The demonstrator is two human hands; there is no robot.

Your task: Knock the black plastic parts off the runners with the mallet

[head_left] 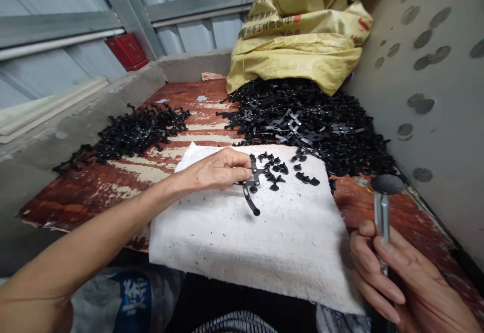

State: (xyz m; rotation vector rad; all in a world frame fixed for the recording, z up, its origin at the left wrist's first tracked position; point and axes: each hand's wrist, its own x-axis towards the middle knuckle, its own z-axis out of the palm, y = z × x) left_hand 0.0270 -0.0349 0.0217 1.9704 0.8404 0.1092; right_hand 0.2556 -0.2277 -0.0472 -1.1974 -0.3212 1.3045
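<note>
The left hand (pixel 227 169) pinched a black jointed bracket (pixel 256 176) between thumb and fingers, above a white cloth (pixel 287 242) spread over the desk (pixel 204 109). The right hand (pixel 419 277) was closed round the metal handle of a tool (pixel 382 212), whose round black head pointed up, well apart from the bracket.

The work looked partway through: one bracket was in hand, and small black caps (pixel 275 187) lay loose on the cloth just beside it. A large heap of brackets (pixel 302 126) stood behind and to the right, a smaller heap (pixel 139 131) to the left; which was finished could not be told, but plenty seemed left.

The yellow sack (pixel 295 46) over the large heap bore dark and red Chinese print, too creased to read in full. A white bag (pixel 94 297), lower left, showed white lettering on blue, only partly visible.
</note>
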